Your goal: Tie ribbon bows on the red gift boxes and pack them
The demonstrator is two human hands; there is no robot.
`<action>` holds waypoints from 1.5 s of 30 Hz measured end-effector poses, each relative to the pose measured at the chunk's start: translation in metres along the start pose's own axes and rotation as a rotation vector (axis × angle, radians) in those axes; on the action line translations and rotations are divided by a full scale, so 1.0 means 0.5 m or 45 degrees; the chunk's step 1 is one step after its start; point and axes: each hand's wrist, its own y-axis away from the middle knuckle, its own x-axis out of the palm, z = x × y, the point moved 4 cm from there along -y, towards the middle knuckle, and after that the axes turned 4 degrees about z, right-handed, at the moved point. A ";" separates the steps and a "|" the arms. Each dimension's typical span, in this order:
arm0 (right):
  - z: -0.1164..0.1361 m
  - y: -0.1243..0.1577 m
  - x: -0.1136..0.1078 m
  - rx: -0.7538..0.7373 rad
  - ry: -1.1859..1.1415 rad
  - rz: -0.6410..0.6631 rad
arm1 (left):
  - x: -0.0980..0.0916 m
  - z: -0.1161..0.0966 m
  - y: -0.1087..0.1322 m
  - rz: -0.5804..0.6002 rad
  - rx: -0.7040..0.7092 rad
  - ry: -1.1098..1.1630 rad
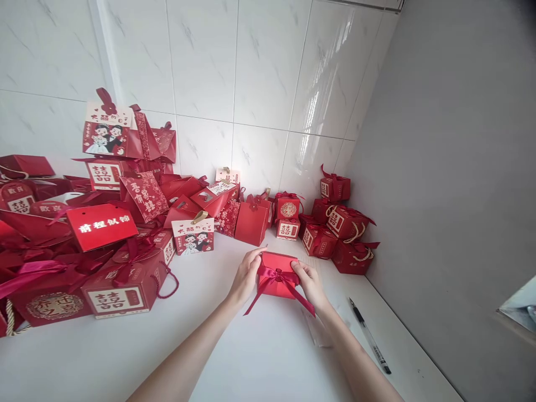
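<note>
A small red gift box (271,288) with a dark pink ribbon bow (278,274) tied across its front is held between my two hands over the white table. Fingers of my left hand (246,276) close on its left side. My right hand (309,280) grips the right side, its thumb on the front face near the bow. Both ribbon tails hang down past the lower edge of the box. Beneath my right wrist lies a clear flat plastic piece (320,335), partly covered by the forearm.
A large heap of red gift boxes (121,296) fills the left side. More boxes (318,240) are stacked at the back right by the grey wall (435,167). A black-capped pen (371,336) lies right of my right arm. White tiles (263,72) rise behind the table (251,357).
</note>
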 end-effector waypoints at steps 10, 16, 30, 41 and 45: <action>0.018 0.009 0.014 0.017 -0.101 0.011 | 0.024 0.005 0.009 0.097 -0.113 0.198; 0.022 0.009 0.023 0.025 -0.197 0.022 | 0.018 -0.004 0.003 0.022 -0.210 0.224; 0.005 0.007 0.031 0.191 -0.161 0.157 | -0.017 -0.006 -0.010 -0.143 -0.228 0.192; 0.015 0.004 0.020 0.199 -0.034 0.265 | -0.018 -0.001 -0.011 -0.131 -0.280 0.242; 0.025 0.014 0.018 0.269 0.012 0.398 | -0.012 0.003 -0.011 -0.066 -0.257 0.253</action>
